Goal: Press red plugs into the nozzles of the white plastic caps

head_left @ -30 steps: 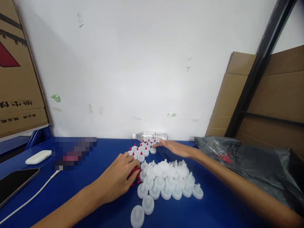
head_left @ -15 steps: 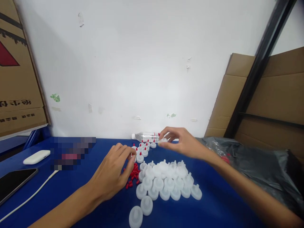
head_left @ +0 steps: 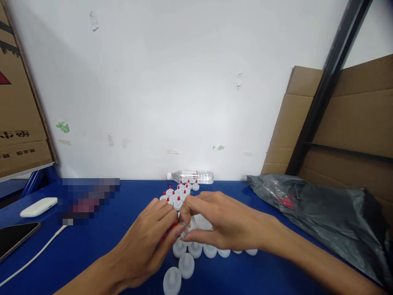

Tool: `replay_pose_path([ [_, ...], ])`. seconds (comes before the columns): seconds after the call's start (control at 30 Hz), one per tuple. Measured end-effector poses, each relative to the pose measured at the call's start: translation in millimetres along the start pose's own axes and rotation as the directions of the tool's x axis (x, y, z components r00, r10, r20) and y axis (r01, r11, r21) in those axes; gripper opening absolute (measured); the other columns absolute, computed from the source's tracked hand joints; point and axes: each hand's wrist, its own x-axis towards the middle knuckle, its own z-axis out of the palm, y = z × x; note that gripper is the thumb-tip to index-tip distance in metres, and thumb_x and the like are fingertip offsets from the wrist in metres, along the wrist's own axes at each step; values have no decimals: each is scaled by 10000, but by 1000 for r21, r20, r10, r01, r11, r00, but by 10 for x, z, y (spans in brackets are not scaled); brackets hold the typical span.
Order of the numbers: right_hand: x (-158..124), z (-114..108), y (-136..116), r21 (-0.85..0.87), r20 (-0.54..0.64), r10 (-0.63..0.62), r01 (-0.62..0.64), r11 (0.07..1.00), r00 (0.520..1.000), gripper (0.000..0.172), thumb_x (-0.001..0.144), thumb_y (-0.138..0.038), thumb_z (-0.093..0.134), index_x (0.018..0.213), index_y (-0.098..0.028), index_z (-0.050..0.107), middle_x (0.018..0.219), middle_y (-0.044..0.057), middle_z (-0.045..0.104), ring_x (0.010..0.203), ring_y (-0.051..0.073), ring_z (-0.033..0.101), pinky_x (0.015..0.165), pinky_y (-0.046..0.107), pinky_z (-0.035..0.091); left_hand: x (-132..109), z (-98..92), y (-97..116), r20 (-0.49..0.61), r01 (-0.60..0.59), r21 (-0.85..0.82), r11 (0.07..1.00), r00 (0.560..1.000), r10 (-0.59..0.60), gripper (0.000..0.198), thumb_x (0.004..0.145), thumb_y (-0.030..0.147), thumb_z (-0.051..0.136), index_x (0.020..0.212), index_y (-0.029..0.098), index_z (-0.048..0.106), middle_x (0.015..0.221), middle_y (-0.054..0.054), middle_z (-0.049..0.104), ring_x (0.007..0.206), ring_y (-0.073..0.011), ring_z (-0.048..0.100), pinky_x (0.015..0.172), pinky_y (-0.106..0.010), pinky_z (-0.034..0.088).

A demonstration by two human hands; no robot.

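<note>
My left hand [head_left: 147, 241] and my right hand [head_left: 215, 221] meet fingertip to fingertip over a pile of white plastic caps [head_left: 196, 250] on the blue table [head_left: 101, 250]. Both hands are pinched. The left fingers cover small red plugs [head_left: 172, 227], and whether they hold one is hidden. The right fingers close around the pile's top, and what they grip is hidden. Behind the hands stand several white caps with red tips [head_left: 178, 192].
A clear water bottle [head_left: 192, 177] lies against the white wall. A black plastic bag [head_left: 316, 209] covers the table's right side. At the left are a phone [head_left: 15, 235], a white cable [head_left: 39, 254] and a white charger [head_left: 38, 207]. Cardboard boxes stand on both sides.
My right hand came back from the red-tipped caps by the bottle and dropped onto the white pile. My left hand shifted slightly right to meet it. The view tilted a little.
</note>
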Motion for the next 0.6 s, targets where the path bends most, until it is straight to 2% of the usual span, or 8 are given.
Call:
replay_pose_path([
  [0.13,1,-68,98,-153,29,-90,93,984,996,66,1006,-158,540,1025,-221,541,914,23,683,829,170,608,746,290,466,15,-58,33,28,157,-207,966,988,-155,338,1087,260,294,825,227,505,790,25,570,747,-160,518,765,-310,399],
  [0.2,-87,-157,227,-244,-52,-71,57,968,996,200,991,-61,446,995,-213,575,917,38,698,843,176,630,784,317,485,21,-97,-9,-57,263,-270,926,956,-288,438,1094,339,283,686,219,385,664,38,459,636,-149,433,688,-302,378],
  [0.23,-158,-203,306,-230,-127,-26,-4,973,992,184,991,-85,468,1002,-215,598,962,46,715,897,186,654,815,330,500,27,-113,-45,-105,311,-286,906,930,-352,470,1095,374,276,654,218,323,620,43,389,591,-146,373,656,-304,360],
  [0.3,-329,-267,469,-99,-329,119,-159,982,937,129,1012,-211,552,1102,-246,639,1096,45,745,991,200,691,865,347,524,42,-123,-130,-148,389,-271,881,887,-437,489,1091,420,269,645,223,305,613,43,351,585,-151,340,630,-312,336],
  [0.37,-495,-277,606,67,-431,273,-272,960,860,243,964,-332,675,1203,-286,659,1058,27,773,989,216,716,859,351,545,58,-98,-211,-147,411,-192,891,886,-440,475,1081,431,282,656,226,327,634,39,387,610,-159,367,647,-319,337],
  [0.4,-561,-261,657,147,-457,332,-299,943,825,238,941,-377,708,1160,-287,693,1046,29,777,976,222,721,855,354,552,62,-75,-243,-125,415,-136,900,894,-431,460,1077,424,288,665,226,346,647,35,417,626,-165,388,662,-324,344],
  [0.47,-644,-203,721,283,-472,400,-294,913,785,197,912,-435,729,1003,-262,747,1064,50,770,965,232,719,835,354,564,59,-21,-286,-54,397,-7,918,916,-396,429,1069,410,306,693,226,399,675,23,481,660,-181,426,694,-337,359],
  [0.6,-656,-79,729,436,-388,461,-282,854,798,207,881,-444,749,902,-238,746,980,51,769,926,234,720,819,361,565,26,47,-320,32,335,148,930,939,-343,363,1069,369,321,801,221,517,764,0,568,730,-201,490,780,-373,398],
])
